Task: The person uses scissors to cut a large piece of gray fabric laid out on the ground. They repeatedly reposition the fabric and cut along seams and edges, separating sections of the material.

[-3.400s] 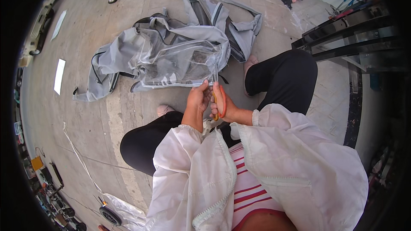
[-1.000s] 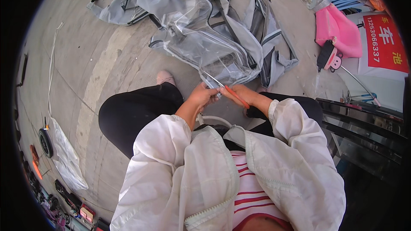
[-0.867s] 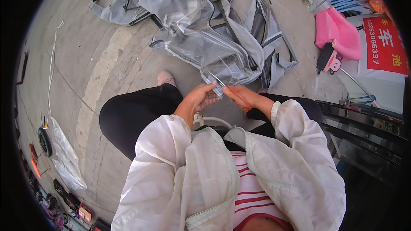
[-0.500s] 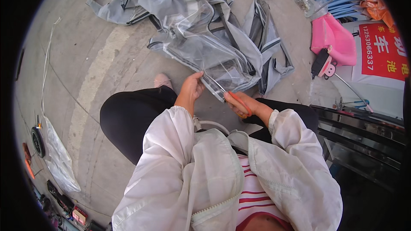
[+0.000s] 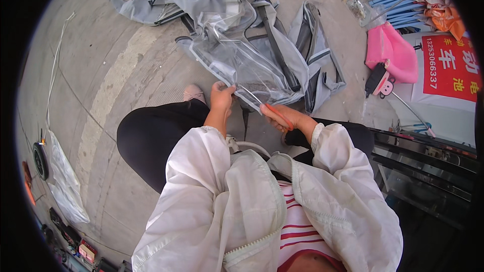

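Note:
A grey fabric cover with clear plastic panels and dark trim [image 5: 262,55] lies crumpled on the ground in front of me. My left hand [image 5: 221,96] pinches the near edge of its clear panel, fingers closed on the plastic. In my right hand [image 5: 286,118] is a pair of scissors with orange handles [image 5: 279,114]. Their blades point away to the upper left, lying along the near edge of the panel beside my left hand. How far the blades are parted I cannot make out. A thin dark strip [image 5: 245,123] hangs below that edge, between my hands.
A pink bag-like item [image 5: 390,53] and a red-and-white sign [image 5: 448,65] stand at the right, below bundled blue rods [image 5: 401,7]. A dark metal frame [image 5: 428,163] is close to my right knee. A silvery sheet [image 5: 68,184] and a small wheel [image 5: 40,161] lie left.
The near edge of the clear panel has shifted slightly, and a dark strip now hangs beneath it. My left hand still grips the panel; the scissors remain in my right hand.

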The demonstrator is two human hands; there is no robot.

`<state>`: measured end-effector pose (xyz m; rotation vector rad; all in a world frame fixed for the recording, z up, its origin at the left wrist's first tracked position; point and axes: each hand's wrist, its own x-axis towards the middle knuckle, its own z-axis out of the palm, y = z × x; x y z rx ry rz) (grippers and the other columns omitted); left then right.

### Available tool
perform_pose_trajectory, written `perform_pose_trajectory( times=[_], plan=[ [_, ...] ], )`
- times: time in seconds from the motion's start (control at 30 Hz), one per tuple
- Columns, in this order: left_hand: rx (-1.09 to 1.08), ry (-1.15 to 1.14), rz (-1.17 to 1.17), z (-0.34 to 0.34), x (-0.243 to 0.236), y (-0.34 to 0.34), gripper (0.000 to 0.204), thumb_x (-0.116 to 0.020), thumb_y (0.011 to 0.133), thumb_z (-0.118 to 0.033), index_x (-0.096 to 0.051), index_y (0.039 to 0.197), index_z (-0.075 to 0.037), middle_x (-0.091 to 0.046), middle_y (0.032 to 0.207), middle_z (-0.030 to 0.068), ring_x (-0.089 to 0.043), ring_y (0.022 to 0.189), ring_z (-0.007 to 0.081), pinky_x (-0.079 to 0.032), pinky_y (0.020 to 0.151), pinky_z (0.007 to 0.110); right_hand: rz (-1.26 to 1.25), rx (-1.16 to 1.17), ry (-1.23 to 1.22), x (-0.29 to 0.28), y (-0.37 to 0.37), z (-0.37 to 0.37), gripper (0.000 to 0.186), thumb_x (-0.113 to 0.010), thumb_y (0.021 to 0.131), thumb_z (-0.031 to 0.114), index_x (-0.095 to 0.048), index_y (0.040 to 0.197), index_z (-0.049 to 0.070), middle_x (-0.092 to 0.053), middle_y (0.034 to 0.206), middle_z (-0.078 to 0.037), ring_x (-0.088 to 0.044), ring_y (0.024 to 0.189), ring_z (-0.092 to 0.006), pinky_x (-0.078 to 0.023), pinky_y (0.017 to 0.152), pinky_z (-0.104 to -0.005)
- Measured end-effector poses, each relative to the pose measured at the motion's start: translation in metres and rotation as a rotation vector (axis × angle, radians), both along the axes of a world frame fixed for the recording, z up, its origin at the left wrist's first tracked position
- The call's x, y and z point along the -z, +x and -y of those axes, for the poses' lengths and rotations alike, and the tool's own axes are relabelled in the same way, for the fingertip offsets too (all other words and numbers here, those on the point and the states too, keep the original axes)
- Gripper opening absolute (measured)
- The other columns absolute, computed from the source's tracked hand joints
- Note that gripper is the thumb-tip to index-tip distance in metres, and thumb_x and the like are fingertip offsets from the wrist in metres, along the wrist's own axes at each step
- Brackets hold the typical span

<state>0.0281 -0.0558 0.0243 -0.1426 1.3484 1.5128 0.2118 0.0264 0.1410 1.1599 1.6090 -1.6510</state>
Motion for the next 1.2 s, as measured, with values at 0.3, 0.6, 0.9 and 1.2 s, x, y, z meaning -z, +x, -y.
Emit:
perform_pose_trajectory(
  times=[0.3, 0.6, 0.9, 1.2],
  plan=[
    [0.022, 0.064, 0.092, 0.008, 0.000, -0.004, 0.035, -0.060, 0.080, 0.002, -0.045, 0.111, -0.003, -0.061, 0.090, 0.0103, -0.060, 0.077, 0.0196, -0.047, 0.062, 0.030, -0.032, -0.124, 0.161, -0.014, -0.009, 0.004, 0.075, -0.033, 0.080, 0.078, -0.043, 0.056, 0.008, -0.039, 0.049, -0.001, -0.041, 0.040, -0.0120, -0.034, 0.039, -0.0265],
    [0.034, 0.045, 0.054, 0.006, -0.010, -0.007, 0.035, -0.062, 0.080, -0.001, -0.045, 0.111, -0.004, -0.061, 0.090, 0.0098, -0.059, 0.076, 0.0176, -0.046, 0.061, 0.029, -0.006, -0.045, 0.028, -0.011, -0.036, -0.004, 0.071, -0.033, 0.082, 0.075, -0.044, 0.060, 0.008, -0.038, 0.049, -0.001, -0.041, 0.040, -0.0118, -0.034, 0.040, -0.0271],
    [0.076, 0.075, 0.059, 0.010, 0.000, -0.011, 0.040, -0.061, 0.082, 0.000, -0.039, 0.116, 0.001, -0.062, 0.092, 0.0133, -0.060, 0.078, 0.0200, -0.046, 0.065, 0.032, 0.008, 0.071, 0.084, 0.007, -0.048, 0.010, 0.076, -0.035, 0.081, 0.076, -0.052, 0.062, 0.005, -0.045, 0.050, -0.006, -0.044, 0.040, -0.0137, -0.035, 0.039, -0.0282],
    [0.069, 0.049, 0.109, 0.012, -0.009, -0.014, 0.033, -0.060, 0.081, 0.000, -0.046, 0.111, -0.004, -0.061, 0.091, 0.0101, -0.060, 0.081, 0.0191, -0.048, 0.066, 0.030, 0.020, -0.035, 0.099, 0.007, -0.053, 0.005, 0.080, -0.032, 0.081, 0.076, -0.058, 0.075, 0.001, -0.049, 0.053, -0.006, -0.047, 0.042, -0.0134, -0.037, 0.040, -0.0281]
  ],
)
